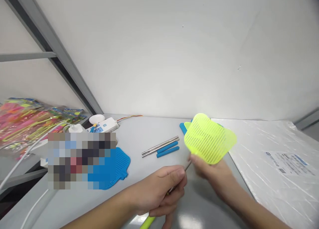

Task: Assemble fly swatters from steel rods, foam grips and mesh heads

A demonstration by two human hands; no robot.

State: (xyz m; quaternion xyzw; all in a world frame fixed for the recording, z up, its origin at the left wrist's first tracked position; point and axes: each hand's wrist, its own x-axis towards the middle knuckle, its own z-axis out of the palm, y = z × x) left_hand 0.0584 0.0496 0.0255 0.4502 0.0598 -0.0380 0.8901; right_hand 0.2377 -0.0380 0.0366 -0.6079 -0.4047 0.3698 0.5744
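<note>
A yellow-green fly swatter with a slotted head (pixel 208 141) is held across both hands, its thin metal rod (pixel 187 166) running down toward me. My left hand (pixel 163 189) is wrapped around the rod, and a yellow-green handle (pixel 148 222) sticks out below it. At the base of the head, my right hand (pixel 206 169) pinches the neck where it meets the rod; some of its fingers are hidden behind the head. Beyond my hands lie several metal rods (pixel 159 146) and two blue handles (pixel 168 152). A blue swatter head (pixel 121 166) rests to the left, partly covered by a pixelated patch.
White wrapped sheeting with a printed label (pixel 286 162) covers the table's right side. Blue pieces (pixel 183 127) show behind the yellow-green head. At left are a power strip (pixel 106 125), white cables (pixel 32 157) and a pile of colourful bagged swatters (pixel 32 122). A white wall (pixel 159 56) stands behind.
</note>
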